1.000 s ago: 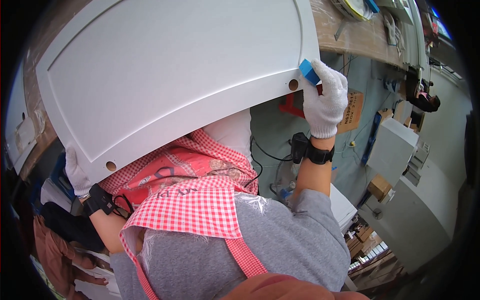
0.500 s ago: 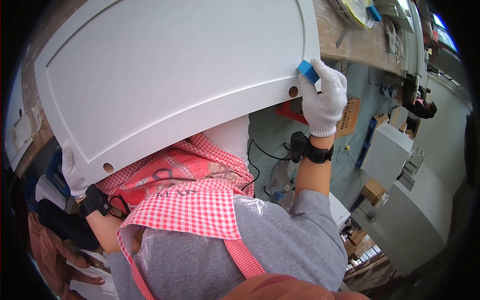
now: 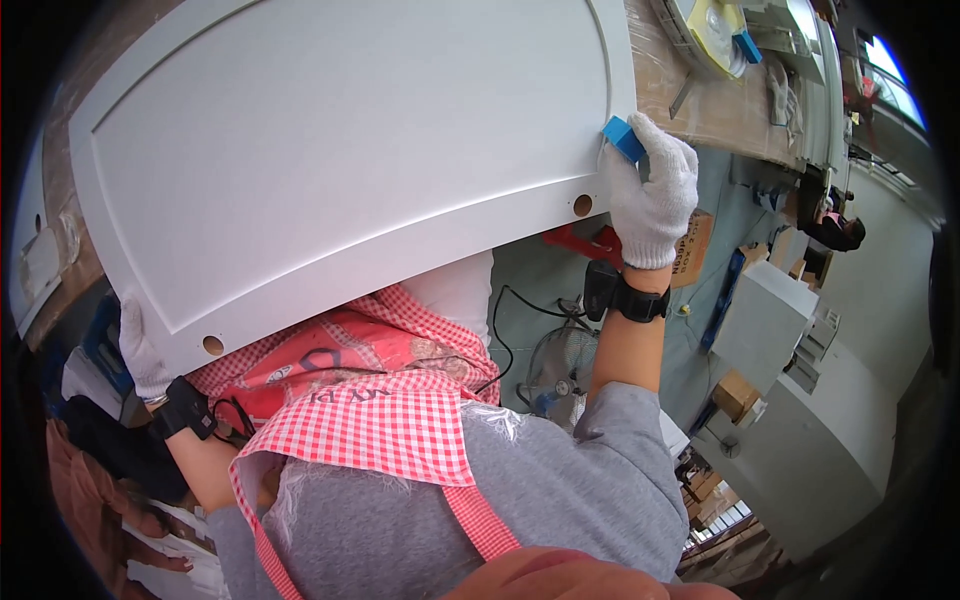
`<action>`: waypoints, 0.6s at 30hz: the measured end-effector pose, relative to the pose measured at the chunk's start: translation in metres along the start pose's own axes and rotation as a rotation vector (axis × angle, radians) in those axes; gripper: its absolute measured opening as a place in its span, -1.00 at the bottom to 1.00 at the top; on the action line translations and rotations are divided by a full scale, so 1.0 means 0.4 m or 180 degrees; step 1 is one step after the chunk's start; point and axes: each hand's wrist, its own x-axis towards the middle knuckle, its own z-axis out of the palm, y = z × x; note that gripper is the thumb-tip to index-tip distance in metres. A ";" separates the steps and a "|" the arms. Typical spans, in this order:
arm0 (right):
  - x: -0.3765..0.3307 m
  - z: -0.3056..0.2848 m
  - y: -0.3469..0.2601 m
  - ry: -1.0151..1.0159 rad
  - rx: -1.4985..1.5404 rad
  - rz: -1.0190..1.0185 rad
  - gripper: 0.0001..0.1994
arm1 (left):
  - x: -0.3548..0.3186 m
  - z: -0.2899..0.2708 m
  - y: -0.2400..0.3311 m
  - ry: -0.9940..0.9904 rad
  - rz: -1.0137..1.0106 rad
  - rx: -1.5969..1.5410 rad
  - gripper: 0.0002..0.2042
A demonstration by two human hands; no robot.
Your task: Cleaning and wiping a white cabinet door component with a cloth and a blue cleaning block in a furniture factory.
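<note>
A large white cabinet door panel (image 3: 340,150) with an arched recessed face and round hinge holes fills the upper middle of the view. My left hand (image 3: 140,350), in a white glove, grips its lower left corner. My right hand (image 3: 652,190), also gloved, holds a small blue sanding block (image 3: 624,138) pressed against the panel's right edge, just above a hinge hole (image 3: 582,205). Both wrists carry black bands. A red-and-white checked apron (image 3: 370,430) hangs below the panel.
A wooden workbench (image 3: 700,100) runs behind the panel at upper right, with a round yellow-and-white object (image 3: 712,25) on it. Another person (image 3: 835,225) stands far right. A fan (image 3: 560,365), cables and cardboard boxes (image 3: 738,395) lie on the floor below.
The panel and both hands have shifted very slightly; my right hand with the blue block stays at the panel's right edge. Nothing taken or released.
</note>
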 end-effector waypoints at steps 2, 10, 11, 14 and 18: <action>0.036 0.021 0.020 0.0125 -0.0056 -0.0110 -0.58 | 0.006 -0.010 -0.006 0.0045 0.0070 -0.0029 -0.49; 0.048 -0.010 0.016 -0.0070 -0.0109 -0.0090 -0.61 | -0.007 -0.013 -0.006 -0.0025 0.0095 0.0162 -0.47; 0.038 -0.010 0.009 -0.0112 0.0023 -0.0118 -0.60 | -0.011 -0.014 -0.003 -0.0015 0.0093 0.0155 -0.47; 0.052 0.001 0.020 -0.0167 0.0138 -0.0264 -0.59 | -0.017 -0.020 0.001 -0.0068 -0.0056 0.0148 -0.46; 0.128 0.043 0.065 0.0018 0.0073 -0.0433 -0.57 | -0.011 -0.047 0.001 0.0146 -0.0060 0.0193 -0.45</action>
